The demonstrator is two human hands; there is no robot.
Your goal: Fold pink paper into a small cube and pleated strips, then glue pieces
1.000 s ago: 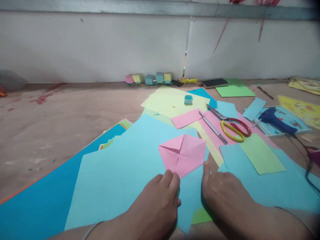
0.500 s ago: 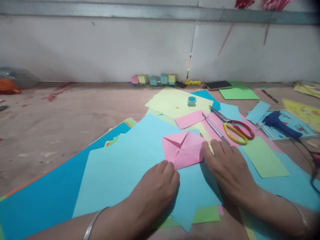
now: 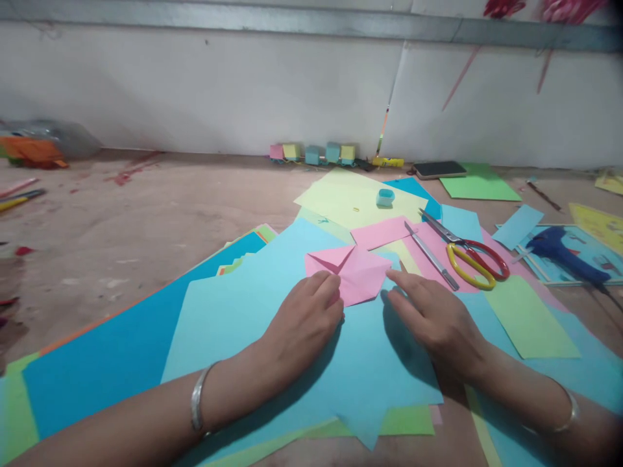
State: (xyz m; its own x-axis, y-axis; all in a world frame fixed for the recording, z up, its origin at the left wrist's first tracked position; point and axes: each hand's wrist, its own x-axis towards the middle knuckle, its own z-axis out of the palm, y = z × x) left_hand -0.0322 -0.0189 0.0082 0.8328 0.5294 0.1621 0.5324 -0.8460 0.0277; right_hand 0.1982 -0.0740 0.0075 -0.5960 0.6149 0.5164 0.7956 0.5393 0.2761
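Observation:
A pink paper [image 3: 363,275] with folded-in flaps lies on a large light blue sheet [image 3: 233,305]. My left hand [image 3: 306,314] is closed at its lower left edge, with the fingertips curled over the paper and partly hiding it. At the paper's right corner, my right hand [image 3: 435,314] has its fingers stretched out and holds nothing. Its fingertips are close to that corner; I cannot tell whether they touch it. Just beyond the right hand lie a craft knife [image 3: 431,255] and scissors [image 3: 467,250] with red and yellow handles.
A blue glue gun [image 3: 567,253] rests at the right, near a green paper piece [image 3: 533,318]. A small light blue paper box [image 3: 385,198] sits on a pale yellow sheet [image 3: 335,194]. Along the wall stand several small paper cubes [image 3: 312,154] and a phone [image 3: 439,170].
The pink paper's right corner has come free of my right hand, whose fingers have opened. My left hand has moved up over the paper's lower left edge. The view has shifted slightly left.

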